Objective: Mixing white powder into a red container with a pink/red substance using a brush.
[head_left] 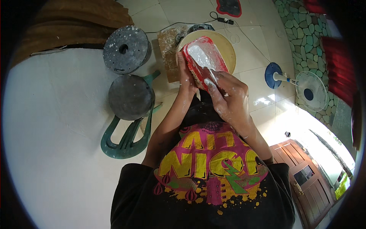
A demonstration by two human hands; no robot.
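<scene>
My left hand (pixel 185 74) grips the left side of a red rectangular tub (pixel 221 58), tilted in front of me. Wet white paste (pixel 204 55) coats its inside, and white smears run along the rim. At the tub's near end is my right hand (pixel 228 89), fingers bent and drawn together, with white paste on thumb and fingers. Something thin and whitish shows between them, too small to name. Beneath the tub, a round cream-coloured basin (pixel 228 49) rests partly over a paint-spattered wooden board (pixel 167 57).
Left of me stand a spattered grey disc with a centre hole (pixel 127 49), a round dark slab (pixel 129 97) and a green plastic chair (pixel 126 143). A dark cable (pixel 164 27) crosses the tiles. A standing fan (pixel 310 91) and wooden door (pixel 305 175) are at right.
</scene>
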